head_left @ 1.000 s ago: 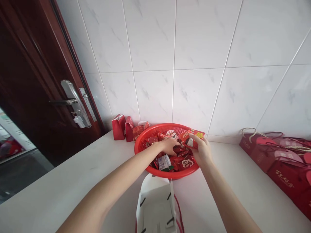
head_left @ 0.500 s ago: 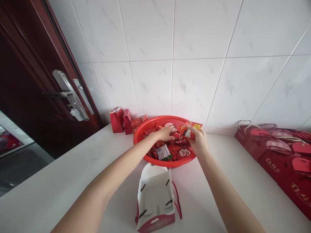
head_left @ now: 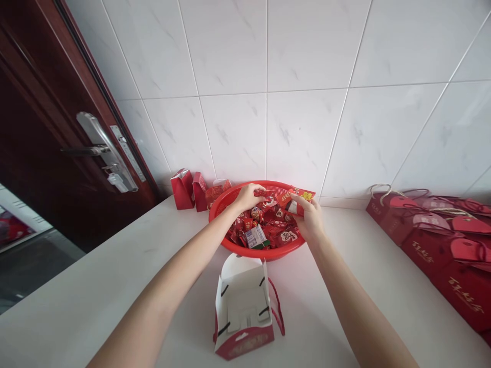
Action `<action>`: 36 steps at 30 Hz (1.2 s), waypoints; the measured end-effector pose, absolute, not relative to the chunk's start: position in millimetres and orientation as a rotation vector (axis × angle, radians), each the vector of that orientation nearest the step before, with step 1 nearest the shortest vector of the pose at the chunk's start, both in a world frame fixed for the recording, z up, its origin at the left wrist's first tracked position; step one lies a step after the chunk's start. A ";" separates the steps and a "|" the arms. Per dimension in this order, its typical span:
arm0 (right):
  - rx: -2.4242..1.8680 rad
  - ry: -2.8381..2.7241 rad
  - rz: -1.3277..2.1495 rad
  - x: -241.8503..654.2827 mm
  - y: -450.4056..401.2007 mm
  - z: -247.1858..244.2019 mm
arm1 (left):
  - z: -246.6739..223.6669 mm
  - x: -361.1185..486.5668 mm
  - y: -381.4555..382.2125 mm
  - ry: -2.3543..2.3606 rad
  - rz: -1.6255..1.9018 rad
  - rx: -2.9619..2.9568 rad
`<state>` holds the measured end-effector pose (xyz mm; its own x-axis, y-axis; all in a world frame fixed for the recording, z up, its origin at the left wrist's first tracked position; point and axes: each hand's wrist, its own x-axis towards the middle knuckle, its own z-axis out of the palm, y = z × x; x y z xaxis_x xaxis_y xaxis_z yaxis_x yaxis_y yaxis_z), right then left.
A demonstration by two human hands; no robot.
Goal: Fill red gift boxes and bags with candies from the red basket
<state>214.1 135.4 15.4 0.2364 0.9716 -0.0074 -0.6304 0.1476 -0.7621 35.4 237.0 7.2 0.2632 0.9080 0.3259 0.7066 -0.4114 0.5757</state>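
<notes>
One red packet [head_left: 306, 194] pinched in right fingers [head_left: 303, 202]; left fingers [head_left: 256, 188] narrow over red basket [head_left: 264, 252], hold unclear.

A right hand [head_left: 310, 221] pinches a red printed paper packet [head_left: 307, 195] as the left hand [head_left: 246, 198] hangs over a round red plastic basket [head_left: 274, 252] behind an open white-lined red box [head_left: 247, 343].

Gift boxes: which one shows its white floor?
The open gift box in front of the red plastic basket; the gift boxes at right and small boxes by the wall show none.

white marbled wall tiles [head_left: 303, 148] | dark red door [head_left: 34, 112] | white tabletop [head_left: 307, 301]
</notes>
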 end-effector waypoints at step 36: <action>-0.702 -0.600 1.228 213.1 139.2 13.1 | 0.3 27.1 237.6 1.445 0.598 2.290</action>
